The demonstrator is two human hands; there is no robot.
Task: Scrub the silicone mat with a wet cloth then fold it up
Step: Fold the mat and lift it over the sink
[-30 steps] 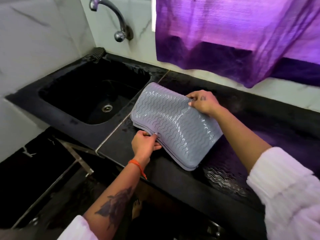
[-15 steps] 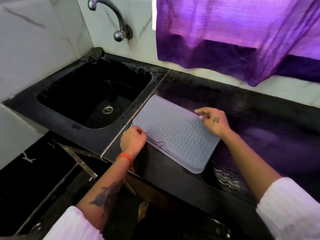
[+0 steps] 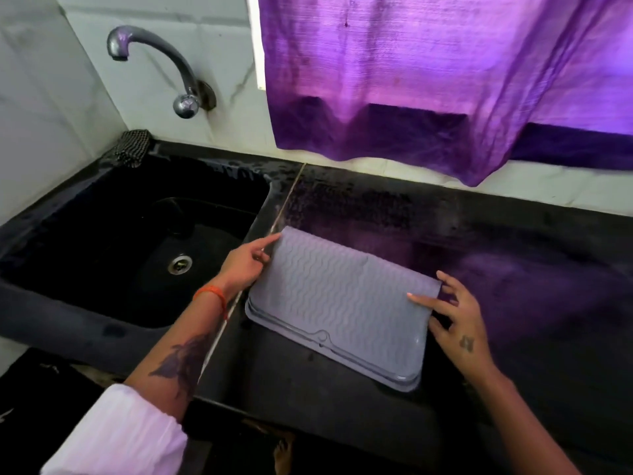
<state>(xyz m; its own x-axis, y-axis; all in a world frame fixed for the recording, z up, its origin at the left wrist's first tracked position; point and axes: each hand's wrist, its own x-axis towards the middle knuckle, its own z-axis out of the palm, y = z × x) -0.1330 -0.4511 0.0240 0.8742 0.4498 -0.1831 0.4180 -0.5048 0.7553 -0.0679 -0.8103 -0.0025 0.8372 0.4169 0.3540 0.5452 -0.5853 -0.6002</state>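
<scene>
A grey silicone mat (image 3: 337, 299) with a raised wavy zigzag pattern lies folded in half on the black bench (image 3: 513, 269), just to the right of the sink. Its two layers are stacked flat, with the rimmed edges lined up along the near side and the fold along the far side. A dark checked cloth (image 3: 132, 147) sits bunched on the far left corner of the sink's rim, well apart from the mat.

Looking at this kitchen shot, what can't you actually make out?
- Head view: underside and inner layers of the folded grey wavy-ribbed silicone mat, hidden by its top layer.
- Dark checked cloth at the black sink's corner: wetness unclear.
- Window, covered by the purple curtain.
</scene>
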